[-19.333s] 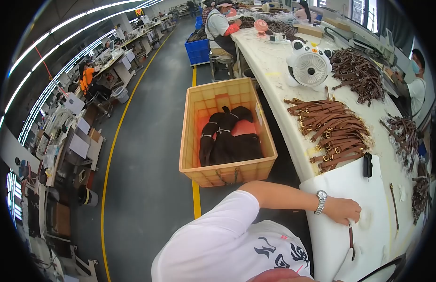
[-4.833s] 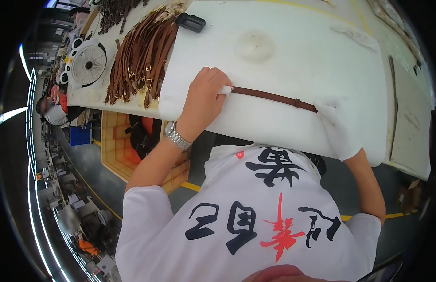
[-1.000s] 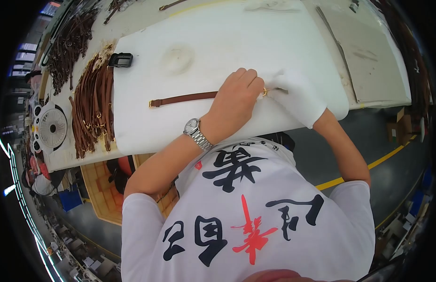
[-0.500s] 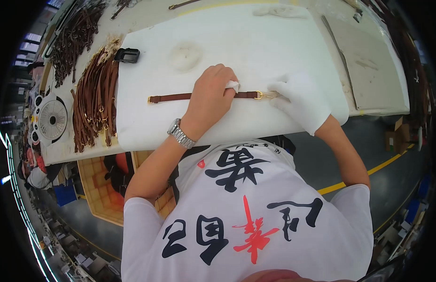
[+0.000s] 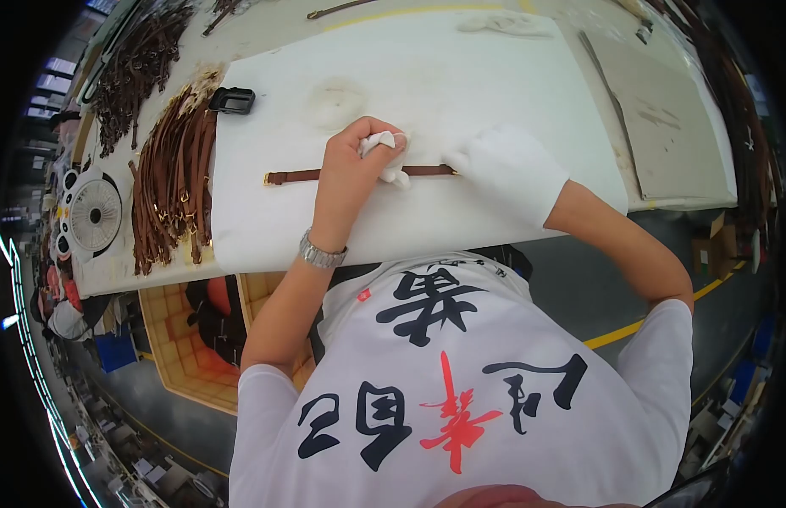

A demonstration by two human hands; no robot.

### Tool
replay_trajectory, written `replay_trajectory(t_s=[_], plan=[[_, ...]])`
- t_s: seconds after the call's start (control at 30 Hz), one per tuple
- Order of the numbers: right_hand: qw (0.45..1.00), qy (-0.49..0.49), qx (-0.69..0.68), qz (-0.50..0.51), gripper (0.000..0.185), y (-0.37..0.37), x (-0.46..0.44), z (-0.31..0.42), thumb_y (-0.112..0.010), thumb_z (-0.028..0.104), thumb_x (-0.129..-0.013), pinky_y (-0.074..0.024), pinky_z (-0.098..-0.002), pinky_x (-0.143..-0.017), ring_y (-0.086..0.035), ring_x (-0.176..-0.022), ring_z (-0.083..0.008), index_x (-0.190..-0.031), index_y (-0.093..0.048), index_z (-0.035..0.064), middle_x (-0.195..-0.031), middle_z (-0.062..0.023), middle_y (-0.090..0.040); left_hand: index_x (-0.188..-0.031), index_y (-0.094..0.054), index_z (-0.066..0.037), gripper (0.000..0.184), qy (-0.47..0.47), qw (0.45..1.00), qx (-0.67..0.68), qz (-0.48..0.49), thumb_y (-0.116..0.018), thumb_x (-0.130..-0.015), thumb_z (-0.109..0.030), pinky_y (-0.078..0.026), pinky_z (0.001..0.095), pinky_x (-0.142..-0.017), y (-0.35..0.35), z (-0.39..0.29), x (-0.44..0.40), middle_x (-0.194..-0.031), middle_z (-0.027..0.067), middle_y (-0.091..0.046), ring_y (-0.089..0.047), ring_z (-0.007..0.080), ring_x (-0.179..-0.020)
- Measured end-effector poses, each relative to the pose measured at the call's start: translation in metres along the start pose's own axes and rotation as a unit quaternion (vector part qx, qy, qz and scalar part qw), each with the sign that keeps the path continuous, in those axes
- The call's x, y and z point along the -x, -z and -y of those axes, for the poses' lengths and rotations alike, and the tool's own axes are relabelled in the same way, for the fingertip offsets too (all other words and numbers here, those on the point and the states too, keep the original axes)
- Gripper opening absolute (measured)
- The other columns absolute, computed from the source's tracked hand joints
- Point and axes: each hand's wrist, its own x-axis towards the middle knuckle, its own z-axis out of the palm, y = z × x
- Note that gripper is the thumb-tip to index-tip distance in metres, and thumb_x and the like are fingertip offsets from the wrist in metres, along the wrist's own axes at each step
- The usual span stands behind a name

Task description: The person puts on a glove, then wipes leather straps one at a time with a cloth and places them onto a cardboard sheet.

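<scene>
A narrow brown leather strap (image 5: pixel 430 170) with gold-coloured metal at its ends lies across the white sheet. My bare left hand (image 5: pixel 359 161), with a metal watch at its wrist, grips a crumpled white cloth (image 5: pixel 395 176) over the middle of the strap and covers part of it. At the strap's right end, my right hand (image 5: pixel 507 173), in a white glove, has its fingers closed on the end fitting. The glove hides the metal clasp there.
A bundle of brown straps (image 5: pixel 177 173) lies left of the white sheet (image 5: pixel 283 229), near a small black tray (image 5: pixel 233 101). A white fan (image 5: pixel 95 215) stands at the far left. Darker straps (image 5: pixel 143 72) pile up behind, and a grey board (image 5: pixel 664 127) lies right.
My left hand has shifted slightly left and turned, showing more of the cloth. My right hand has moved left onto the strap's end, hiding the clasp that showed before.
</scene>
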Motion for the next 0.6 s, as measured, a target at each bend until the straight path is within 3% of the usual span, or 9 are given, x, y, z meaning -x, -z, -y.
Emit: replay_trajectory(t_s=[0.07,0.17,0.23,0.27,0.33,0.37,0.43,0.47,0.6], plan=[[1.000,-0.013,-0.011,0.004,0.029,-0.004,0.000,-0.002,-0.072,0.013,-0.091,-0.0588,-0.0491,-0.079,-0.075,-0.088,-0.0354,-0.119,-0.078,0.0099,-0.096,-0.0145,-0.076,-0.105,-0.076,-0.003,0.016,-0.007,1.000,0.025,-0.007,-0.079,-0.103,-0.018,-0.046,0.0234,-0.074,0.003,0.000,0.001,-0.092,-0.0037,-0.070,-0.058,0.0048,-0.085],[0.981,-0.052,-0.170,-0.082,0.031,-0.003,0.007,-0.005,-0.068,0.013,-0.098,-0.0603,-0.0457,-0.081,-0.076,-0.086,-0.0305,-0.126,-0.079,0.0066,-0.102,-0.0151,-0.078,-0.104,-0.076,-0.003,0.014,0.016,0.998,0.054,-0.023,-0.079,-0.102,-0.017,-0.046,0.0235,-0.075,0.009,-0.005,0.005,-0.093,-0.0035,-0.070,-0.058,0.0051,-0.087],[0.877,-0.154,-0.452,-0.047,0.041,-0.004,0.014,-0.008,-0.064,0.019,-0.105,-0.0609,-0.0378,-0.082,-0.075,-0.087,-0.0202,-0.142,-0.075,0.0044,-0.111,-0.0110,-0.079,-0.103,-0.077,-0.002,0.016,-0.017,0.998,-0.017,-0.051,-0.079,-0.103,-0.019,-0.052,0.0295,-0.075,0.011,-0.012,0.008,-0.095,0.0004,-0.072,-0.061,0.0078,-0.084],[0.877,-0.157,-0.452,-0.046,0.041,-0.001,0.017,-0.011,-0.064,0.019,-0.105,-0.0609,-0.0378,-0.082,-0.075,-0.087,-0.0202,-0.142,-0.075,0.0044,-0.111,-0.0110,-0.079,-0.103,-0.077,-0.002,0.016,-0.016,0.999,-0.016,-0.048,-0.079,-0.103,-0.019,-0.052,0.0295,-0.075,0.008,-0.018,0.013,-0.095,0.0004,-0.072,-0.061,0.0078,-0.084],[0.754,-0.228,-0.615,0.043,0.050,0.015,0.019,-0.016,-0.067,0.024,-0.106,-0.0596,-0.0312,-0.081,-0.074,-0.088,-0.0125,-0.152,-0.069,0.0036,-0.115,-0.0105,-0.081,-0.100,-0.077,-0.003,0.005,-0.087,0.989,-0.084,-0.089,-0.078,-0.098,-0.008,-0.052,0.0334,-0.077,-0.003,-0.033,0.020,-0.096,0.0034,-0.073,-0.065,0.0149,-0.085],[0.754,-0.229,-0.614,0.042,0.050,0.015,0.021,-0.017,-0.067,0.024,-0.106,-0.0596,-0.0312,-0.081,-0.074,-0.088,-0.0125,-0.152,-0.069,0.0036,-0.115,-0.0105,-0.081,-0.100,-0.077,-0.003,0.005,-0.087,0.989,-0.083,-0.087,-0.078,-0.098,-0.008,-0.052,0.0334,-0.077,-0.009,-0.033,0.020,-0.096,0.0034,-0.073,-0.065,0.0149,-0.085],[0.726,-0.242,-0.642,0.050,0.056,0.014,0.022,-0.017,-0.066,0.024,-0.105,-0.0587,-0.0290,-0.080,-0.073,-0.087,-0.0109,-0.158,-0.064,0.0054,-0.113,-0.0090,-0.080,-0.100,-0.076,-0.004,0.011,-0.278,0.947,-0.156,-0.038,-0.076,-0.090,0.002,-0.054,0.0366,-0.081,-0.023,-0.030,0.019,-0.097,0.0088,-0.072,-0.067,0.0258,-0.089],[0.726,-0.243,-0.642,0.051,0.056,0.014,0.022,-0.016,-0.066,0.024,-0.105,-0.0587,-0.0290,-0.080,-0.073,-0.087,-0.0109,-0.158,-0.064,0.0054,-0.113,-0.0090,-0.080,-0.104,-0.075,-0.002,0.016,-0.320,0.929,-0.184,-0.006,-0.075,-0.090,0.004,-0.053,0.0351,-0.080,-0.031,-0.027,0.017,-0.103,0.0082,-0.073,-0.067,0.0237,-0.091],[0.742,-0.233,-0.628,0.021,0.060,0.011,0.023,-0.005,-0.062,0.022,-0.104,-0.0586,-0.0289,-0.079,-0.071,-0.082,-0.0121,-0.161,-0.060,0.0050,-0.110,-0.0091,-0.079,-0.104,-0.071,-0.003,0.024,-0.290,0.933,-0.201,0.068,-0.068,-0.084,0.010,-0.054,0.0445,-0.087,-0.062,-0.005,0.017,-0.102,0.0130,-0.067,-0.063,0.0343,-0.100]])
